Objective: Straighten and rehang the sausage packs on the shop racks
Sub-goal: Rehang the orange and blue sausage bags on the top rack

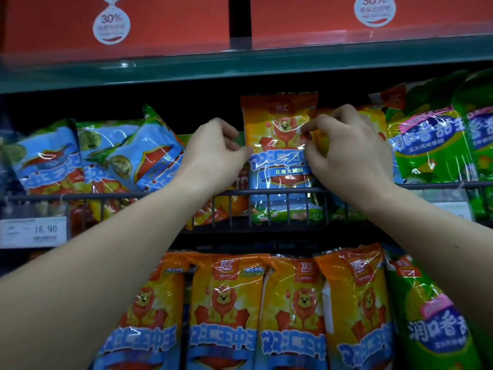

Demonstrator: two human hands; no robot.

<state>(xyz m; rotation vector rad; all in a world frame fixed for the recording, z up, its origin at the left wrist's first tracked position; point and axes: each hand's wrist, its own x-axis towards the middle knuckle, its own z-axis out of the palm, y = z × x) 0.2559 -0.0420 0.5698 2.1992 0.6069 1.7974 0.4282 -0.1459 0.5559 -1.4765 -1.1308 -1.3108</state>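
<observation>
1. Centre of frame: orange sausage pack, labelled "双汇" and "优级火腿肠", is standing upright behind the wire rail.
2. Left hand, fingers curled, is pinching its left edge.
3. Right hand is pinching its right edge.
4. Left edge: price tag is showing "16.90".

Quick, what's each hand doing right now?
Left hand: pinches the left edge of the orange lion sausage pack.
Right hand: pinches its right edge.

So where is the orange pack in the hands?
Centre of the head view: the orange pack stands behind the wire rail, blue packs to its left, green packs to its right.
</observation>
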